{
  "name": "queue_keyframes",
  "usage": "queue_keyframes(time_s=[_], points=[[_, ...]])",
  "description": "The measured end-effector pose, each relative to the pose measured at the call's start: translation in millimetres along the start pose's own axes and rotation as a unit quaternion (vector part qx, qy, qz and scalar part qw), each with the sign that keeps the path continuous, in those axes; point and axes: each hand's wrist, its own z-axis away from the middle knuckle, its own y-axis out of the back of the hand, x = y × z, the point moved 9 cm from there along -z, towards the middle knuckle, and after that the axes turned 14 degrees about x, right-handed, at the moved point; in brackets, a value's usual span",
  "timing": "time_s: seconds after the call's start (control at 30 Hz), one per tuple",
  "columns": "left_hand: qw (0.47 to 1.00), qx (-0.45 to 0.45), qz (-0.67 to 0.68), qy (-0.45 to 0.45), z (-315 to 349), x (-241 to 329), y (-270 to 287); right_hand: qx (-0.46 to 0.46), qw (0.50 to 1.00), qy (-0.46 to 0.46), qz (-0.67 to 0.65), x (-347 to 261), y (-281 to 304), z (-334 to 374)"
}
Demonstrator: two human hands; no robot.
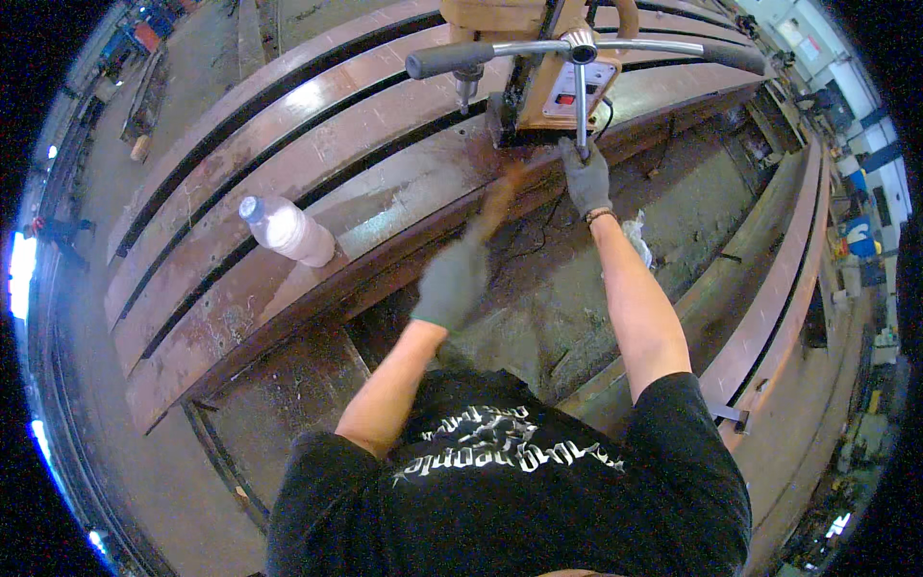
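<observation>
My right hand point(586, 178), in a grey glove, is closed round the lower spoke of the feed handle point(581, 111) on a yellow-tan magnetic drill point(572, 87). My left hand point(454, 284), also gloved in grey, is blurred by motion over the near edge of the slotted steel beams. From it a slim brown stick-like tool point(500, 197) points up toward the drill's base; its kind is too smeared to make out. The drill's chuck point(466, 87) hangs above the steel, left of the base. No hand touches the clear plastic bottle point(288, 231) standing on the steel.
Long reddish-brown steel beams point(385, 154) with dark gaps between them run across the front. Another beam point(769, 327) lies at the right. A black cable point(548, 226) hangs below the drill, near a crumpled clear plastic piece point(636, 240). Workshop clutter lines the far edges.
</observation>
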Motion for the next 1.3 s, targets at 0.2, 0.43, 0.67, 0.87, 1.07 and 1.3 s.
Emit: queue_keyframes(time_s=[0.2,0.43,0.67,0.87,1.07,1.3], points=[[0.987,0.121,-0.098,0.024,-75.9,-81.8,53.3,-0.001,1.0,-0.004,0.0,-28.1,8.1,-9.9],[0.986,0.06,-0.074,-0.133,-117.2,-79.6,12.1,-0.009,1.0,-0.004,0.001,-39.4,5.5,-6.1],[0.983,0.085,-0.13,0.102,-167.3,-103.6,70.9,-0.015,0.999,0.01,-0.049,-28.9,1.2,-13.6],[0.988,0.104,-0.082,0.08,-187.1,-104.1,71.8,-0.006,1.0,0.005,-0.008,-11.8,8.5,-13.4],[0.952,0.096,-0.252,-0.145,-260.1,-107.7,-11.3,-0.045,0.997,-0.023,-0.057,-17.3,10.1,-10.4],[0.903,0.179,-0.293,0.258,-269.6,-253.5,59.1,-0.053,0.995,0.008,-0.083,-18.8,10.6,-15.9]])
